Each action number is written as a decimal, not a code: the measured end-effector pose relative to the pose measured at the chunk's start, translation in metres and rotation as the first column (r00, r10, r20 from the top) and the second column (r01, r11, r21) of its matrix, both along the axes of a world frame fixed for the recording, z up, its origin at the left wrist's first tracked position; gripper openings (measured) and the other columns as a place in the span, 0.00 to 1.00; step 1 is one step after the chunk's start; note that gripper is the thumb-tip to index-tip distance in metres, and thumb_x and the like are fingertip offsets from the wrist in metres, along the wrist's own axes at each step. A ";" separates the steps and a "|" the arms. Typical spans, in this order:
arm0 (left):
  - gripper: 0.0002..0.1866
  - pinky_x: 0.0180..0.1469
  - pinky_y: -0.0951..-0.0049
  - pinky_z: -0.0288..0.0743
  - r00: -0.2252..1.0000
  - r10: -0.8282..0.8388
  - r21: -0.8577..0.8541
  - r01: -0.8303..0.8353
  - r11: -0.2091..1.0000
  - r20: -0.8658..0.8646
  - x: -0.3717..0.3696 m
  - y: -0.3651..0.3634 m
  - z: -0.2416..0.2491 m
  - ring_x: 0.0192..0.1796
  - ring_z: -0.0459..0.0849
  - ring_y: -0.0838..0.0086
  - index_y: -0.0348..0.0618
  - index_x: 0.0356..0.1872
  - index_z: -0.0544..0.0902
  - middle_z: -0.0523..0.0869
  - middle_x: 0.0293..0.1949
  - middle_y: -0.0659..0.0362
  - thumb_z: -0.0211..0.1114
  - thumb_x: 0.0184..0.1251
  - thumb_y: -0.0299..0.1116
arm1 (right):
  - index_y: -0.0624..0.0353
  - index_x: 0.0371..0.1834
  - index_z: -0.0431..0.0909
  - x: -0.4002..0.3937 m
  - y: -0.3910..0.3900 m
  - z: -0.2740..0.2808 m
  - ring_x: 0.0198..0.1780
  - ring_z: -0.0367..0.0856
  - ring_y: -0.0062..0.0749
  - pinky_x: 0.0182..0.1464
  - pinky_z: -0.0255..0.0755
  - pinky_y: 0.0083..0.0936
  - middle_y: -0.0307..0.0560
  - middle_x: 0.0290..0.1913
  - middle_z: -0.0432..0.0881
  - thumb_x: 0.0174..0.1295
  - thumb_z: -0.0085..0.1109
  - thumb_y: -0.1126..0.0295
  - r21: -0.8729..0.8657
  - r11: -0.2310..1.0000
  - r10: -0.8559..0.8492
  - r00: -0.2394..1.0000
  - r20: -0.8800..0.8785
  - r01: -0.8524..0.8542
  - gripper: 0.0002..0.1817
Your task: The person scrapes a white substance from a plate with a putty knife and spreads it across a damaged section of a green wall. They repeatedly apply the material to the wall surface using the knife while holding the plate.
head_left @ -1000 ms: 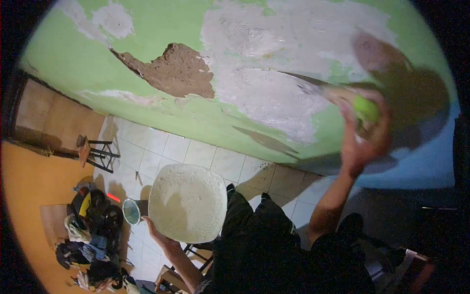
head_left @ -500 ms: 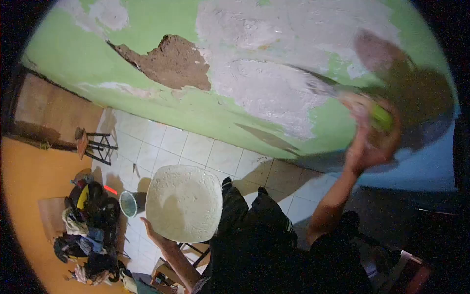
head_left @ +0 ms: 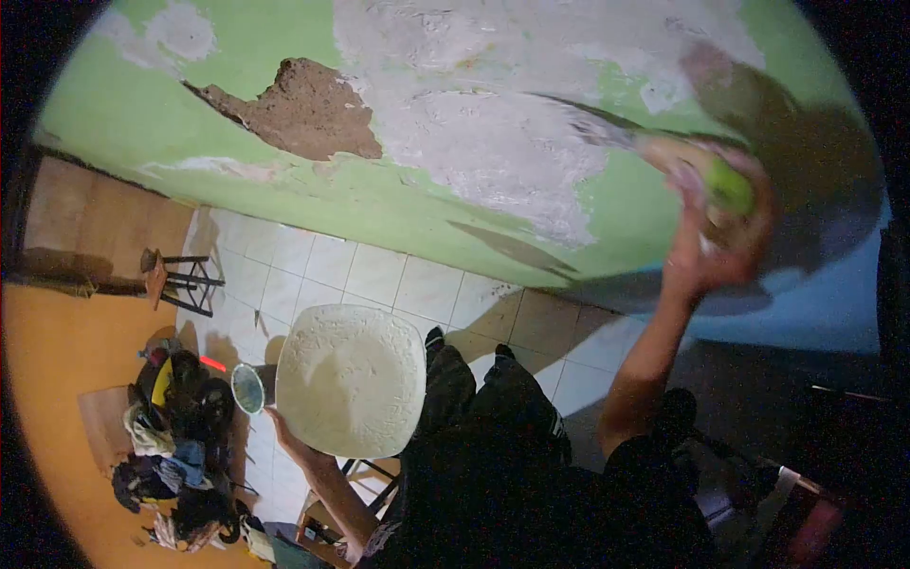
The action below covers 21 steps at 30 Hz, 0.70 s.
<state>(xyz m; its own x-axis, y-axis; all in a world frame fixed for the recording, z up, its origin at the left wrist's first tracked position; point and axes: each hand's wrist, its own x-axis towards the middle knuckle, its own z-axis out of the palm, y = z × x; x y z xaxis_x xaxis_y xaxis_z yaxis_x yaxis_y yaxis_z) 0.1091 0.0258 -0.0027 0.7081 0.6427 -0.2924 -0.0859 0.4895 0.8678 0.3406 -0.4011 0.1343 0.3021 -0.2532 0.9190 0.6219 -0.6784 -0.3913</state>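
Observation:
My right hand (head_left: 713, 228) is closed round the handle of a putty knife (head_left: 664, 154), which has a pale neck and a green grip. Its blurred blade lies at the whitish plaster patch (head_left: 474, 137) on the green wall (head_left: 417, 204). My left hand (head_left: 289, 438) supports a rounded-square tray (head_left: 418, 360) from below at its near left edge, most of the fingers hidden under it. White paste coats the inside of the tray. To the left of the patch, a bare brown hole (head_left: 313, 114) shows in the wall.
A small bucket (head_left: 248, 389) stands on the tiled floor (head_left: 370, 275) left of the tray. Clothes and bags (head_left: 180, 446) are heaped by the orange wall (head_left: 57, 379). A stool (head_left: 190, 283) stands near the wooden door (head_left: 114, 218). My legs are below the tray's right side.
The view has shifted slightly, so the wall and tray sit a little higher and further left. The putty knife has moved slightly along the patch; both hands keep their hold.

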 end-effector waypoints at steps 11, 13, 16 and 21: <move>0.36 0.63 0.56 0.70 1.000 0.003 -0.040 -0.003 0.999 0.012 -0.003 0.001 -0.006 0.61 0.76 0.56 0.33 0.67 0.66 0.74 0.63 0.46 0.43 0.76 0.58 | 0.63 0.47 0.73 -0.007 0.071 -0.023 0.40 0.86 0.39 0.45 0.80 0.31 0.53 0.40 0.85 0.50 0.74 0.80 -0.028 0.948 0.315 0.949 -0.027 -0.316 0.23; 0.36 0.64 0.55 0.69 0.999 -0.006 -0.053 0.009 0.999 0.048 -0.002 0.000 -0.002 0.63 0.74 0.55 0.34 0.68 0.66 0.73 0.64 0.46 0.42 0.76 0.58 | 0.63 0.47 0.73 -0.003 0.085 -0.035 0.39 0.86 0.39 0.44 0.80 0.30 0.54 0.40 0.85 0.49 0.75 0.79 0.007 0.937 0.348 0.937 -0.028 -0.348 0.23; 0.35 0.65 0.54 0.67 0.998 0.006 -0.029 -0.005 1.000 0.060 -0.004 -0.005 0.003 0.63 0.74 0.55 0.35 0.68 0.66 0.73 0.64 0.46 0.41 0.77 0.57 | 0.62 0.44 0.74 0.005 0.097 -0.044 0.39 0.87 0.38 0.41 0.80 0.27 0.53 0.39 0.86 0.47 0.77 0.76 0.050 0.939 0.341 0.939 -0.032 -0.339 0.23; 0.35 0.64 0.53 0.68 1.000 0.032 -0.070 -0.032 0.997 0.000 -0.007 -0.011 0.008 0.63 0.74 0.54 0.35 0.67 0.66 0.73 0.64 0.46 0.41 0.77 0.57 | 0.62 0.43 0.75 0.017 0.089 -0.057 0.35 0.85 0.32 0.39 0.79 0.25 0.49 0.36 0.85 0.46 0.79 0.73 0.056 0.995 0.091 0.990 -0.108 -0.086 0.24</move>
